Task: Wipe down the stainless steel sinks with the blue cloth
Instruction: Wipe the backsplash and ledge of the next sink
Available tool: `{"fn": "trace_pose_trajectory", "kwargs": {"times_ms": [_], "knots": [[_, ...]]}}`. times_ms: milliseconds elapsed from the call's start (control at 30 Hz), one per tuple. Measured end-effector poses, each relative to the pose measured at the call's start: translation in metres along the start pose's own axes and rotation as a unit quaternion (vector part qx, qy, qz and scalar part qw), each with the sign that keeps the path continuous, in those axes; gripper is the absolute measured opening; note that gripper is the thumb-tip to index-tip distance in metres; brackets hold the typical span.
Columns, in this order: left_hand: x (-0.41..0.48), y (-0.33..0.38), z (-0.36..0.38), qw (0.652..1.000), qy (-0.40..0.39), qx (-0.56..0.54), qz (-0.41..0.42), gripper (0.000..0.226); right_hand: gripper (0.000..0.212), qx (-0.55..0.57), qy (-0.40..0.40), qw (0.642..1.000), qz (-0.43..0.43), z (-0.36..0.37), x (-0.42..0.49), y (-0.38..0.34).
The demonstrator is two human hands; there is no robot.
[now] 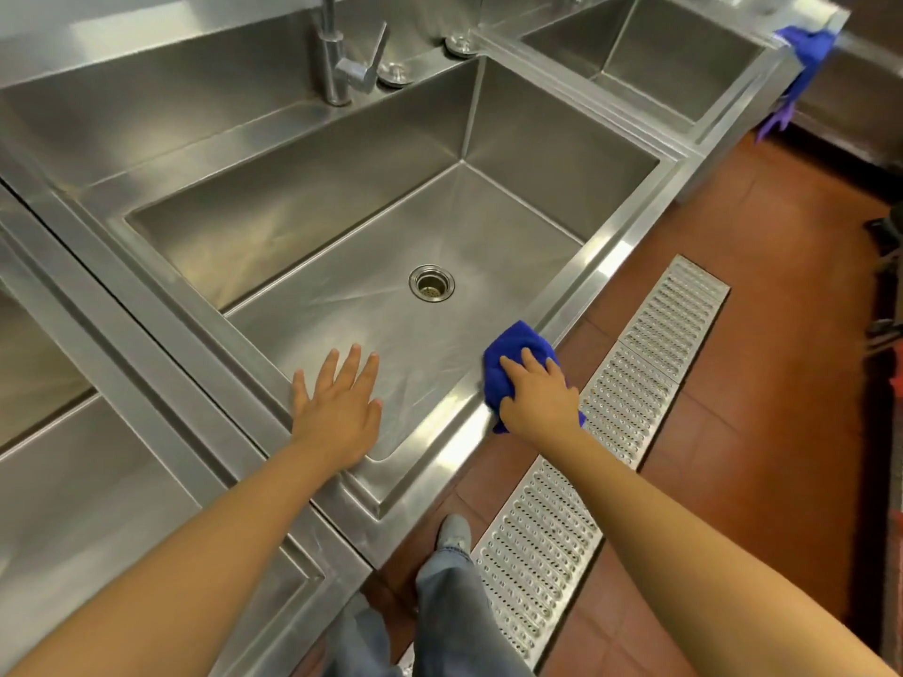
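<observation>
A large stainless steel sink [630,222] with a round drain [431,282] fills the middle of the view. My right hand [537,395] presses a bunched blue cloth [513,346] onto the sink's front rim, fingers curled over it. My left hand [337,408] rests flat with spread fingers on the near left corner of the same rim, holding nothing. A second sink [723,80] lies at the back right. Part of a third basin [29,344] shows at the far left.
A tap [337,56] stands behind the middle sink. Another blue cloth [806,56] hangs over the far right sink's corner. A perforated metal floor grate [611,412] runs along the red tile floor [782,383], beside my leg and shoe [452,535].
</observation>
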State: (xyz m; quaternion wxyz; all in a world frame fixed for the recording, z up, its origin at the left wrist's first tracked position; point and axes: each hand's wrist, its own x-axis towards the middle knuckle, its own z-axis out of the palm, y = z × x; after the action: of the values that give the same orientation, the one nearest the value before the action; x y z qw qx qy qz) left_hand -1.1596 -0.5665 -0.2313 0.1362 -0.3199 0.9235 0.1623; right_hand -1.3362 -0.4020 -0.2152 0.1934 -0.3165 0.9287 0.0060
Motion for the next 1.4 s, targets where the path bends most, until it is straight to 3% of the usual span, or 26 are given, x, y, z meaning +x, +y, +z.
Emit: {"fn": "trace_pose_trajectory", "kwargs": {"times_ms": [233, 500, 733, 800, 900, 1067, 1200, 1400], "knots": [[0.026, 0.023, 0.002, 1.000, -0.005, -0.011, 0.014, 0.059, 0.052, 0.003, -0.024, 0.996, -0.089, 0.018, -0.023, -0.018], [0.055, 0.056, -0.004, 0.999, 0.004, -0.030, 0.038, 0.058, 0.052, -0.015, -0.006, 0.999, -0.029, -0.030, 0.069, 0.042], [0.077, 0.065, -0.003, 1.000, -0.006, -0.018, 0.002, 0.058, 0.056, 0.154, 0.078, 0.985, -0.022, -0.040, 0.112, 0.082], [0.085, 0.067, -0.004, 1.000, -0.006, -0.009, -0.009, 0.058, 0.058, 0.130, 0.104, 0.985, -0.037, -0.032, 0.105, 0.085], [0.094, 0.075, -0.005, 0.999, -0.009, -0.014, -0.028, 0.058, 0.067, 0.073, 0.052, 0.993, -0.074, -0.023, 0.085, 0.073], [0.104, 0.101, -0.003, 0.999, -0.011, -0.029, -0.036, 0.058, 0.059, 0.020, 0.066, 0.984, -0.164, -0.007, 0.057, 0.059], [0.104, 0.113, -0.007, 0.999, -0.012, -0.044, -0.023, 0.059, 0.050, 0.005, 0.030, 0.993, -0.117, -0.027, 0.097, 0.072], [0.097, 0.106, -0.014, 1.000, -0.006, -0.030, -0.004, 0.058, 0.042, 0.071, 0.003, 0.997, -0.021, -0.061, 0.133, 0.080]]}}
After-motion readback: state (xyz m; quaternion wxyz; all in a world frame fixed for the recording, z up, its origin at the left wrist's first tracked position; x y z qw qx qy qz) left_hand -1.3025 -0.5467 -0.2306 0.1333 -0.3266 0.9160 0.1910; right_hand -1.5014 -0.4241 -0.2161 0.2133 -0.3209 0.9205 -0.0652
